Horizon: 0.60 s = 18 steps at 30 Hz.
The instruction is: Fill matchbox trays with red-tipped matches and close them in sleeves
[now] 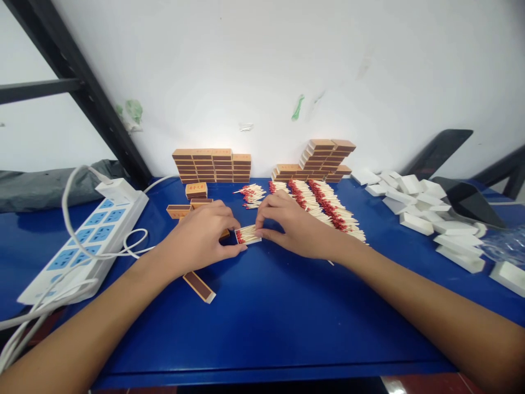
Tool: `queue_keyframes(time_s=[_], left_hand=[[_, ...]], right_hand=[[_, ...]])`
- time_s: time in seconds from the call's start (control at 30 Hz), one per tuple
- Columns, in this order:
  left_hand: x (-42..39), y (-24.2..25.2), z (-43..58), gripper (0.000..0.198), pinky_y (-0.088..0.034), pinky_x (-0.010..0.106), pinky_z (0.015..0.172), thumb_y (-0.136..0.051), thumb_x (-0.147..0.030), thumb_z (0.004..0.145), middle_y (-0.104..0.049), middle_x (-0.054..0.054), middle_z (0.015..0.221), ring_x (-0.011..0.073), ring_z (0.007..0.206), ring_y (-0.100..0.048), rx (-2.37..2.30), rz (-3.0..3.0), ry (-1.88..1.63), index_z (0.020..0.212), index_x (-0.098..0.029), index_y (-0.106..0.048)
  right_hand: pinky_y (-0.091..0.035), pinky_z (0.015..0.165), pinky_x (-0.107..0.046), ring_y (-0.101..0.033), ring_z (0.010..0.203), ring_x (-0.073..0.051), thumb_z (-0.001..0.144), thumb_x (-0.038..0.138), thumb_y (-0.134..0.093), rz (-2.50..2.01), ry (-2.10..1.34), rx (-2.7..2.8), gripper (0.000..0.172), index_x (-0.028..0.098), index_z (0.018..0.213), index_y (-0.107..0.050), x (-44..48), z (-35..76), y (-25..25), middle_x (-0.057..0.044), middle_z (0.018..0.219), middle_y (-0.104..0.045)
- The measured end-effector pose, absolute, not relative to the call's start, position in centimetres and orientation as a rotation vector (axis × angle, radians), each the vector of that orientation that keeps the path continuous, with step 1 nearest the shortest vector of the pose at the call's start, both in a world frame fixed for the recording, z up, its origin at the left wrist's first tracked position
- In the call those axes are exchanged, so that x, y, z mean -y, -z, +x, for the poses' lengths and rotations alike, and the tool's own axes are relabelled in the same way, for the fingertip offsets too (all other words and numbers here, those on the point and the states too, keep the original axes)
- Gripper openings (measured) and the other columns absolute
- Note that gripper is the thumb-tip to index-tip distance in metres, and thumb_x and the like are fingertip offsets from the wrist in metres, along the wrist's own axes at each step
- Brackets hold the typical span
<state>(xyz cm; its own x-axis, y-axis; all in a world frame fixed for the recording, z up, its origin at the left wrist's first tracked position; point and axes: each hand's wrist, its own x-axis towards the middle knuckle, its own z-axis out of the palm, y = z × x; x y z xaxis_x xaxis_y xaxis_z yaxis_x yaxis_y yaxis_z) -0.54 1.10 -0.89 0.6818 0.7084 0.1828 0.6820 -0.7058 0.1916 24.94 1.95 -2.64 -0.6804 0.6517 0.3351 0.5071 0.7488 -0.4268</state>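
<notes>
A small white matchbox tray (248,235) filled with red-tipped matches lies between my two hands on the blue table. My left hand (200,232) grips its left end, thumb in front and fingers behind. The right end is pinched by the thumb and fingertips of my right hand (291,224). Partly under my left hand are several brown-and-orange matchbox sleeves (179,211), and one matchbox (199,287) lies slanted in front of it. Beyond the hands sits a small pile of matches (251,195). Long rows of matches (334,205) spread behind my right hand and forearm.
Matchboxes stand in a left stack (211,166) and a stepped right stack (322,158) against the white wall (262,71). White trays (422,202) are heaped at the right, near a clear plastic bottle (506,246). A power strip (88,246) with white cables occupies the left.
</notes>
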Motion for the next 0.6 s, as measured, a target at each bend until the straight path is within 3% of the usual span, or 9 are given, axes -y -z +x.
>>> queue_keyframes(time_s=[0.37, 0.6], left_hand=[[-1.1, 0.8, -0.5, 0.027, -0.053, 0.042, 0.085, -0.079, -0.044, 0.093, -0.074, 0.008, 0.093, 0.0278, 0.098, -0.065, -1.137, 2.795, -0.352, 0.101, -0.018, -0.081], [-1.2, 0.9, -0.6, 0.027, -0.052, 0.040, 0.081, -0.078, -0.045, 0.093, -0.073, 0.008, 0.091, 0.0271, 0.095, -0.065, -1.127, 2.812, -0.354, 0.097, -0.018, -0.080]], right_hand=[[-0.045, 0.099, -0.044, -0.053, 0.108, -0.026, 0.101, 0.019, -0.069, -0.878, -0.333, 2.423, 0.006, 0.021, 0.097, -0.071, -1.5, 23.8, 2.9, -0.008, 0.103, -0.066], [-0.046, 0.100, -0.045, -0.051, 0.112, -0.026, 0.106, 0.015, -0.057, -0.768, -0.232, 2.515, 0.021, 0.024, 0.103, -0.076, -1.3, 23.7, 2.6, -0.010, 0.113, -0.066]])
